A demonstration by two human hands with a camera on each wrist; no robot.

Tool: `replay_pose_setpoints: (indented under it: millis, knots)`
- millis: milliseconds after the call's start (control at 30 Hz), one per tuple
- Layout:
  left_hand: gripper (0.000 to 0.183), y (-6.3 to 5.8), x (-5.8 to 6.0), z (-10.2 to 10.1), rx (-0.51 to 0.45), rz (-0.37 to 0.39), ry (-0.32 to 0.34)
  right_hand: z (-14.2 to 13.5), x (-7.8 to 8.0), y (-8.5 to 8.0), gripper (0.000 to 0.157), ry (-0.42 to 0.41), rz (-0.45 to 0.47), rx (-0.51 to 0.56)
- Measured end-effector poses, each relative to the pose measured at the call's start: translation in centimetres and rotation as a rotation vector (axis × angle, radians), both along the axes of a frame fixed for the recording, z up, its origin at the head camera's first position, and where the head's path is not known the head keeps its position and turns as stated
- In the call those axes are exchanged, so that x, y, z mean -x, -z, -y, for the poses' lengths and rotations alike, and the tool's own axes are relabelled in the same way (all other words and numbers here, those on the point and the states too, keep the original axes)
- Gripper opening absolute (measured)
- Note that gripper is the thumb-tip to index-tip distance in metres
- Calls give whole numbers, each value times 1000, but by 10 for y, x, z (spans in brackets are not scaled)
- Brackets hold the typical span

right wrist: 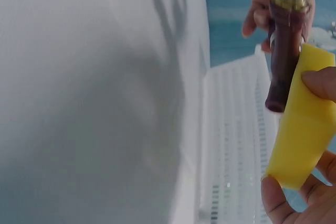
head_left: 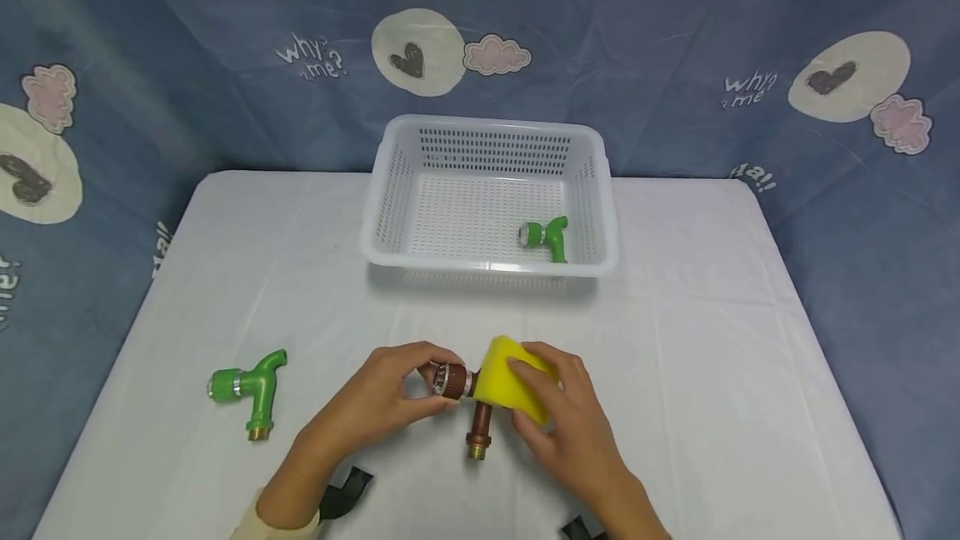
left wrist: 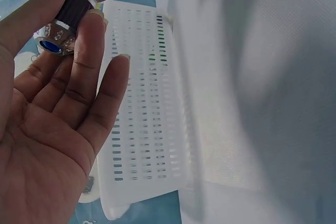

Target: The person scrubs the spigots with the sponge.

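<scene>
My left hand (head_left: pixel 378 397) holds a brown tap (head_left: pixel 481 425) by its ribbed knob, between thumb and fingers. The tap's brass threaded end points toward me. In the left wrist view, the silver-and-blue end of the knob (left wrist: pixel 55 43) shows between the fingers. My right hand (head_left: pixel 568 419) grips a yellow sponge (head_left: pixel 498 373) bent over the tap's body, hiding the spout in the head view. In the right wrist view, the sponge (right wrist: pixel 302 124) lies along the brown body (right wrist: pixel 283 59), with thumb and fingers on either side.
A white perforated basket (head_left: pixel 480 267) stands at the back of the white-covered table, with a green tap (head_left: pixel 553 236) inside at its right. Another green tap (head_left: pixel 261 390) lies on the table to the left. A patterned blue cloth (head_left: pixel 562 90) hangs behind.
</scene>
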State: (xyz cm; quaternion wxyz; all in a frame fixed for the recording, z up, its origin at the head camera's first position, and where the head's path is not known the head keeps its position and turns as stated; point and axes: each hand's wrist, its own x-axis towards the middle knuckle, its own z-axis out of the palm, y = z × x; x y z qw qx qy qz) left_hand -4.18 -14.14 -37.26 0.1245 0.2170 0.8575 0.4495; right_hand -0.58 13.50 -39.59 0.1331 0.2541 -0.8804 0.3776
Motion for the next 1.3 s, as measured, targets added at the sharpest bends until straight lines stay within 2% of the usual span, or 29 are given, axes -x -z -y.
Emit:
replay_pose_setpoints:
  millis: [200,333,433,600,733,900,1067,1300]
  knots:
    - [45,1,0,0,-31,-30,-30,-12,4,3,63,73,11,20]
    - [47,1,0,0,-36,-46,-57,-13,4,1,56,78,30,56]
    - [48,1,1,0,-38,-51,-70,-6,1,-6,48,34,-11,61]
    - [49,1,1,-4,-41,-47,-71,15,-5,-15,42,-101,-135,11]
    - [47,-1,1,-5,-41,-38,-64,21,-4,-15,37,-137,-190,-29]
    - [49,-3,2,-6,-45,-37,-31,13,5,-11,37,-84,-137,-60]
    - [49,-5,2,-7,-85,-68,41,0,14,-10,49,-2,-88,-68]
    - [52,-5,3,-8,-34,-189,90,-15,20,-12,45,138,-80,-106]
